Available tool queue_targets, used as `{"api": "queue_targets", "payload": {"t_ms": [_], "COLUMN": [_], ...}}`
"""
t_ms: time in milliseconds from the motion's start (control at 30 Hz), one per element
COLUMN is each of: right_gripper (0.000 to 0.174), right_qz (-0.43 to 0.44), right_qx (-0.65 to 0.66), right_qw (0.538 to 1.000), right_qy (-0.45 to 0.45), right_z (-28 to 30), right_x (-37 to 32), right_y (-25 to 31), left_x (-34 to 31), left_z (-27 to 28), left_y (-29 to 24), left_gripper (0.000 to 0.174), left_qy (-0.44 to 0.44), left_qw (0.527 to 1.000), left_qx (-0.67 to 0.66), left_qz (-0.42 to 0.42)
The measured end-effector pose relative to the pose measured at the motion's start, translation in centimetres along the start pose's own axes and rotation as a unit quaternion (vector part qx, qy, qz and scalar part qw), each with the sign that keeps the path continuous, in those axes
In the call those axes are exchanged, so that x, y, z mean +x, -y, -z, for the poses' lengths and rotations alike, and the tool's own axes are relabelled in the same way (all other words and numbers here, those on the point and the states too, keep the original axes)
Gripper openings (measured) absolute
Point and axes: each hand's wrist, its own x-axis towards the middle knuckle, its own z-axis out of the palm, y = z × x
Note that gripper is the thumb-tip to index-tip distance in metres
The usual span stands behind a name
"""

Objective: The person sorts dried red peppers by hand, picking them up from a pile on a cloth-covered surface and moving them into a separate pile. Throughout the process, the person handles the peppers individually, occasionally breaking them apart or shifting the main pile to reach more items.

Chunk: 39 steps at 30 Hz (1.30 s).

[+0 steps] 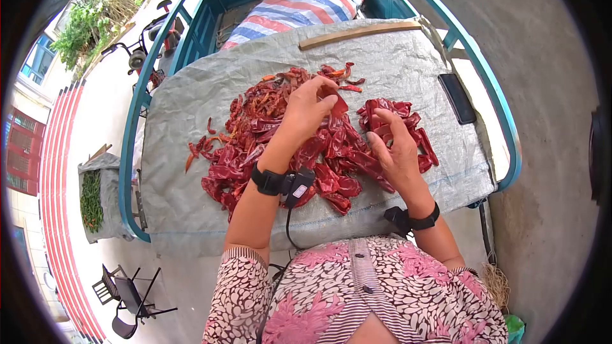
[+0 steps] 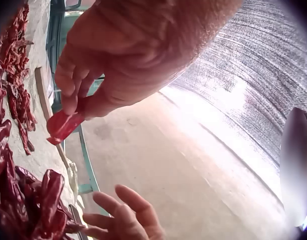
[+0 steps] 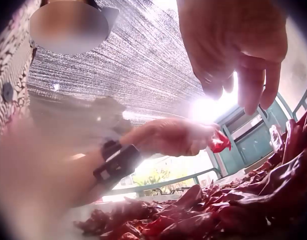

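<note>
The left hand (image 1: 307,109) pinches a red dried pepper (image 1: 340,107) above the heap; in the left wrist view that hand (image 2: 118,60) holds the pepper piece (image 2: 65,126) between thumb and fingertips. Over the right side of the heap hovers the right hand (image 1: 401,155), its fingers relaxed and parted, holding nothing visible. In the right wrist view its fingers (image 3: 251,82) hang above the peppers (image 3: 193,210). Large glossy red peppers (image 1: 325,181) lie toward the person, and smaller shrivelled ones (image 1: 258,105) lie behind them.
A grey sheet (image 1: 172,127) covers the cart bed, bounded by teal rails (image 1: 488,83). On it are a wooden strip (image 1: 360,34) at the back and a phone (image 1: 457,99) at the right. A striped sack (image 1: 299,5) lies beyond. Green peppers (image 1: 91,200) stand at the left.
</note>
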Motion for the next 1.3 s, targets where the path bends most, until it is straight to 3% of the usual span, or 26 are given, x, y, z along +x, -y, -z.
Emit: {"api": "queue_targets", "payload": {"t_ms": [33, 100, 167, 200, 233, 267, 300, 367, 400, 500, 533, 667, 767, 967, 1067, 1200, 1300], "right_gripper": [0.043, 0.044, 0.042, 0.038, 0.038, 0.040, 0.043, 0.047, 0.049, 0.051, 0.051, 0.053, 0.053, 0.053, 0.048, 0.043, 0.040], "right_qz": [-0.005, -0.038, -0.019, -0.008, -0.078, -0.059, -0.040, 0.027, 0.061, 0.010, 0.016, 0.026, 0.019, 0.006, -0.019, -0.017, -0.004], "right_qx": [0.028, 0.074, 0.127, 0.082, 0.090, 0.021, -0.048, -0.186, -0.255, -0.235, -0.224, -0.196, -0.188, -0.161, -0.179, -0.164, -0.103], "right_qw": [0.999, 0.996, 0.992, 0.997, 0.993, 0.998, 0.997, 0.979, 0.960, 0.966, 0.969, 0.977, 0.980, 0.985, 0.981, 0.983, 0.992], "right_qy": [0.015, 0.030, 0.015, -0.009, -0.012, -0.023, -0.034, -0.078, -0.099, -0.111, -0.101, -0.076, -0.068, -0.055, -0.069, -0.076, -0.066], "right_z": [-0.7, -1.6, -2.0, -1.5, -0.7, 0.0, 0.7, 1.7, 1.8, 1.8, 1.8, 1.4, 1.1, 0.8, 1.0, 1.2, 1.1], "right_x": [-0.1, -0.6, -0.8, -0.6, -0.4, -0.2, 0.1, 0.4, 0.3, -0.9, -1.4, -3.7, -5.1, -6.9, -7.8, -8.2, -7.3], "right_y": [0.4, 0.0, -0.3, -0.4, 0.2, -0.7, -1.8, -2.8, -3.0, -3.1, -3.0, -2.3, -2.1, -1.1, -0.2, -0.5, -0.3], "left_x": [-1.5, -3.4, -4.5, -4.7, -4.8, -4.9, -4.8, -4.7, -4.6, -5.0, -4.3, -3.4, -2.6, -2.3, -2.1, -2.6, -3.7], "left_z": [-0.4, -1.2, -1.9, -2.2, -2.5, -2.8, -3.0, -3.5, -4.6, -6.6, -7.3, -8.2, -9.1, -9.2, -8.6, -7.4, -5.8], "left_y": [-2.2, -3.0, -2.3, -1.6, -0.9, 0.0, 1.1, 3.6, 4.6, 4.6, 4.7, 3.7, 4.8, 6.2, 7.1, 6.3, 5.2], "left_gripper": [0.020, 0.021, 0.025, 0.027, 0.029, 0.031, 0.032, 0.035, 0.038, 0.046, 0.061, 0.073, 0.072, 0.060, 0.063, 0.065, 0.064], "left_qy": [0.055, 0.109, 0.086, 0.033, -0.020, -0.073, -0.057, -0.024, -0.027, -0.054, -0.056, -0.051, -0.041, -0.041, -0.066, -0.162, -0.159], "left_qw": [0.991, 0.973, 0.966, 0.980, 0.989, 0.993, 0.998, 0.958, 0.957, 0.908, 0.907, 0.902, 0.884, 0.885, 0.909, 0.937, 0.958], "left_qx": [-0.105, -0.197, -0.235, -0.188, -0.140, -0.091, 0.029, 0.266, 0.273, 0.412, 0.416, 0.429, 0.466, 0.461, 0.410, 0.298, 0.185], "left_qz": [0.056, 0.057, 0.067, 0.052, 0.036, 0.020, -0.021, -0.101, -0.095, -0.060, -0.026, -0.007, -0.004, -0.046, -0.044, -0.077, -0.149]}}
